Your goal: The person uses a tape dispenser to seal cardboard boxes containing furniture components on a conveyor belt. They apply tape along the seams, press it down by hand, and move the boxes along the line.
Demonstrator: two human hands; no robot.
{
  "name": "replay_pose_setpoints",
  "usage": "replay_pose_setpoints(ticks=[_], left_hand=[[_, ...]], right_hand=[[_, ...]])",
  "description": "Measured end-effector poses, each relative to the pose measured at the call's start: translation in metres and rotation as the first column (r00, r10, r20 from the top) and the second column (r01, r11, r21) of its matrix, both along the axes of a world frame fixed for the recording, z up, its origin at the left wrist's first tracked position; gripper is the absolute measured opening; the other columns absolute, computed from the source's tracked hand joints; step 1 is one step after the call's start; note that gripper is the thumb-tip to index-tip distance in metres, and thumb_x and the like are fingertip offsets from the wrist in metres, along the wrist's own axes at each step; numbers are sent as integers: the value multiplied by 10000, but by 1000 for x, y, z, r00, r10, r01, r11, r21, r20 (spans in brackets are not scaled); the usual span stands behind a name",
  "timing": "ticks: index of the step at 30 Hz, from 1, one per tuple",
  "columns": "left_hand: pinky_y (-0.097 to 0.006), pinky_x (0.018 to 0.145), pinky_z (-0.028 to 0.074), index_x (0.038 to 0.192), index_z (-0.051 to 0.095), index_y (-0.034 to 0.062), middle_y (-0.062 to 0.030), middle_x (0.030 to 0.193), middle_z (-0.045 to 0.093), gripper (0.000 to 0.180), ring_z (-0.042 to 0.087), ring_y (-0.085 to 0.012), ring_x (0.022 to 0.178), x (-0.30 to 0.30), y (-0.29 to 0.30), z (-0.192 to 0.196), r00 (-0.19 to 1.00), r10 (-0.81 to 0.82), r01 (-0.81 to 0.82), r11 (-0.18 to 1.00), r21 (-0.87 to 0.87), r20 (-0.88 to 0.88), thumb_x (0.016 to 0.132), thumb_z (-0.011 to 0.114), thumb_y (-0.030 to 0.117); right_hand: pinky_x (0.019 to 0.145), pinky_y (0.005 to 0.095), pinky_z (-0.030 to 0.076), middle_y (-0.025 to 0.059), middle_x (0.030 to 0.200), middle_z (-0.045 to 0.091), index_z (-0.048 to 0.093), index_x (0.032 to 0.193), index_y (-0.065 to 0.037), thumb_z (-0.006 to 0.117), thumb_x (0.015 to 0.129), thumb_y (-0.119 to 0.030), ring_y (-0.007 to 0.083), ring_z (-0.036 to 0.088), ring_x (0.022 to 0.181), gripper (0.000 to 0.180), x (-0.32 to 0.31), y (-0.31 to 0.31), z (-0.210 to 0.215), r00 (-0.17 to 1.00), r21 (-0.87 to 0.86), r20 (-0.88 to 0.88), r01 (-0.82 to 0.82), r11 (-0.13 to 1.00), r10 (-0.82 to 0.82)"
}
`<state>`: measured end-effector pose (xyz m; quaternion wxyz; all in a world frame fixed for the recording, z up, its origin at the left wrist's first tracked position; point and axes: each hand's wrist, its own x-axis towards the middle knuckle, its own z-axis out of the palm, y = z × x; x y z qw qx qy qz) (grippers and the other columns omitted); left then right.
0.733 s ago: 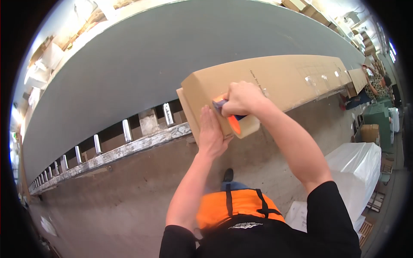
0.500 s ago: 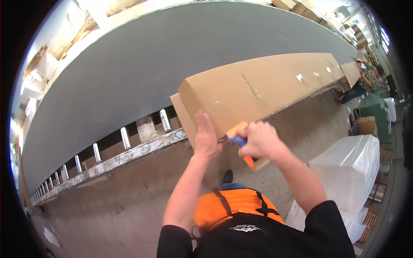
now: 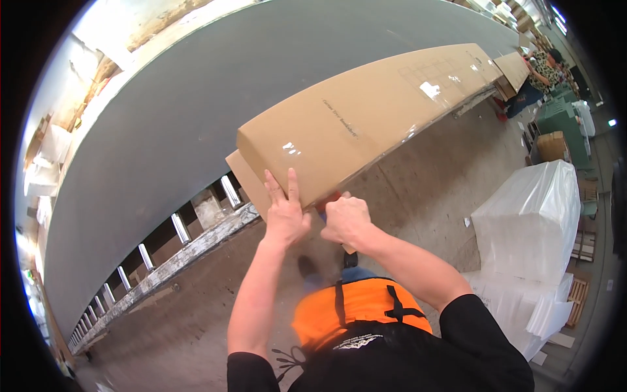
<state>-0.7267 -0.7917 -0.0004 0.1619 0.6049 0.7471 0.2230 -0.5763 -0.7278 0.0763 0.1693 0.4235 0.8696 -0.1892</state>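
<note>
Concrete floor [image 3: 418, 189] runs under a roller conveyor [image 3: 176, 251] carrying a long cardboard box [image 3: 366, 111]. Left hand [image 3: 285, 215] lies flat, fingers spread, against the box's near end. Right hand [image 3: 346, 222], just beside it, is fisted around an orange-handled tool [image 3: 330, 198], mostly hidden, touching the box's lower edge.

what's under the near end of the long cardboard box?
A roller conveyor: metal rollers in a worn side rail run under the long cardboard box. The left hand presses flat on its end; the box hides the rollers beneath it.
</note>
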Motion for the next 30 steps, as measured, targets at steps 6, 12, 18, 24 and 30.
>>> replay_pose_setpoints(ticks=[6,12,18,24,30], left_hand=[[-541,1142,307,1577,42,59,-402,1548,-95,1087,198,-621,1385,16,16,53,996,69,-79,972,-222,-53,837,635,590],[-615,1166,177,1493,267,-80,-313,1580,167,1197,195,-575,1417,35,34,33,764,-42,11,999,-53,-644,674,796,615],[-642,1160,145,1467,311,-93,-328,1519,310,1158,270,-604,1371,66,58,50,828,56,-170,973,-156,-558,701,755,653],[-568,1169,216,1452,333,-104,-286,1529,322,1116,310,-541,1383,104,101,38,805,100,-88,995,49,-585,765,654,715],[-555,1155,265,1421,408,-93,-279,1485,405,961,362,-530,1358,126,138,26,750,50,-11,998,62,-660,836,633,635]], right_hand=[[839,372,550,101,917,730,770,957,-106,736,681,-263,279,674,973,319,5,-17,-73,964,198,194,-217,956,179],[895,394,546,131,1111,684,744,1057,-150,700,676,-326,285,657,1062,422,131,-43,-60,946,-203,127,318,926,-297],[858,432,551,184,1001,703,728,1032,-138,679,631,-352,330,691,972,457,290,-61,-101,684,-77,154,728,681,-713],[867,431,542,141,1048,719,722,1117,-196,750,604,-400,338,676,1004,553,376,-52,-92,344,-120,22,933,340,-939],[905,413,523,165,1098,697,668,1270,-156,749,608,-397,321,669,1020,709,419,-33,-110,306,-134,-146,936,326,-941]])
